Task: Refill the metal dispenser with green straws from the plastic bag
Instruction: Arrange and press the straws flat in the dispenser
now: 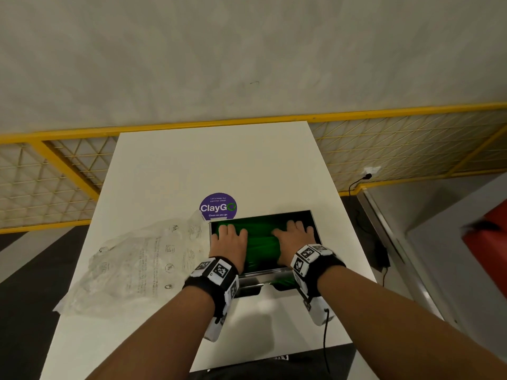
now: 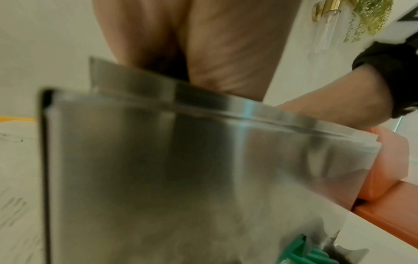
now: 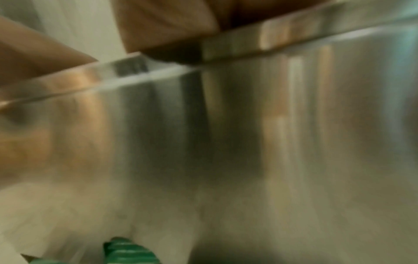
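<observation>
The metal dispenser (image 1: 263, 272) stands open-topped on the white table (image 1: 208, 160), filled with green straws (image 1: 260, 237). Both hands reach into it from above. My left hand (image 1: 229, 238) lies flat, fingers spread, on the left part of the straws. Over the right part my right hand (image 1: 293, 233) also presses flat. The clear plastic bag (image 1: 137, 266) lies crumpled and flat on the table left of the dispenser. The left wrist view shows the dispenser's steel front wall (image 2: 181, 169), my palm (image 2: 203, 44) above its rim, and green straw ends (image 2: 303, 250) at the bottom slot. The right wrist view shows the blurred wall (image 3: 226, 142) and straw ends (image 3: 128, 251).
A round purple sticker (image 1: 218, 206) is on the table just behind the dispenser. A yellow-framed mesh fence (image 1: 411, 138) runs behind the table. A black cable and plug (image 1: 365, 178) hang at the right, and something red (image 1: 491, 237) stands at the far right.
</observation>
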Demonstrator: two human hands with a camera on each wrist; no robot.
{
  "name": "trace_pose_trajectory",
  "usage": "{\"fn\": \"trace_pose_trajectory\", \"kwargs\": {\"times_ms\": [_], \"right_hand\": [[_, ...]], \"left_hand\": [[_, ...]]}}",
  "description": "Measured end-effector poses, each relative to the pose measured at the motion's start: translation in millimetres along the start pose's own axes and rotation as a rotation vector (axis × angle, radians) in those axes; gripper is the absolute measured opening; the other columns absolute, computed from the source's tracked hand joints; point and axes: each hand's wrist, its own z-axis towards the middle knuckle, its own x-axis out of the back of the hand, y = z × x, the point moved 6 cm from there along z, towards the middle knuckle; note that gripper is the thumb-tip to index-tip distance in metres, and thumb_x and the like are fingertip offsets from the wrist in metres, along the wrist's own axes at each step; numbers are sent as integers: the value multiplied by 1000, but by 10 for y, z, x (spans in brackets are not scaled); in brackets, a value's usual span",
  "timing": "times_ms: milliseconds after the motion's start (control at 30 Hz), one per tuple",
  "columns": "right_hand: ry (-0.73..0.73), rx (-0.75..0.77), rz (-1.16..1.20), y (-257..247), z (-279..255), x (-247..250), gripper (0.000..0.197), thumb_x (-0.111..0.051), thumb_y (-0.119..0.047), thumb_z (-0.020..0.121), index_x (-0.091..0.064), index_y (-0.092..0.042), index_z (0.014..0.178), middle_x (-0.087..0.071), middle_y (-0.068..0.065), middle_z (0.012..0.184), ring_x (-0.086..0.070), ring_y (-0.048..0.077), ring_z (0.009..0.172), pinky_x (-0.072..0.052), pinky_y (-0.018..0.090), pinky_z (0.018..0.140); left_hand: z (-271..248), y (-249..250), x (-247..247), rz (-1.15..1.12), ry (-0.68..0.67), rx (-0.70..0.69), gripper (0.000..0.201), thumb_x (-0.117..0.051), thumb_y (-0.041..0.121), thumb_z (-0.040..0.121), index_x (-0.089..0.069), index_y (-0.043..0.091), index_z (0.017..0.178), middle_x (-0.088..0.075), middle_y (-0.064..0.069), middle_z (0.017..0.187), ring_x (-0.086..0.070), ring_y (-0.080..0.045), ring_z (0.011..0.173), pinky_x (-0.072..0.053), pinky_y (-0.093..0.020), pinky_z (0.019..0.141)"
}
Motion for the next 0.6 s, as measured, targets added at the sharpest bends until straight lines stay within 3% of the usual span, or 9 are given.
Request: {"fn": "trace_pose_trajectory", "kwargs": {"times_ms": [167, 367, 500, 600], "right_hand": [[20, 48, 74, 1, -11, 60, 62, -72, -31, 74, -41, -23, 128, -62, 7, 115, -57, 29, 110, -33, 43, 99], [163, 50, 75, 33, -94, 183, 63, -70, -32, 77, -39, -24, 131, -53, 4, 128, -45, 28, 121, -31, 43, 102], [238, 86, 89, 41, -163, 226, 67, -69, -34, 79, -37, -25, 137, -48, 2, 133, -41, 25, 125, -27, 41, 108], [213, 99, 144, 70, -208, 191, 69, -68, -38, 80, -35, -28, 140, -44, 1, 136, -38, 24, 127, -29, 41, 107]], "left_hand": [[2, -18, 43, -30, 56, -27, 64, -70, 27, 76, -35, 18, 129, -35, -12, 131, -38, -30, 120, -36, -39, 97], [-7, -131, 142, -191, 141, -58, 62, -66, 27, 76, -35, 15, 128, -53, -5, 120, -50, -27, 111, -36, -38, 93], [-44, -184, 138, -299, 163, -91, 73, -66, 28, 75, -32, 18, 138, -45, -3, 129, -41, -25, 119, -32, -39, 97], [-83, -174, 73, -362, 157, -143, 81, -70, 33, 74, -29, 20, 142, -38, -5, 133, -36, -26, 120, -32, -39, 102]]}}
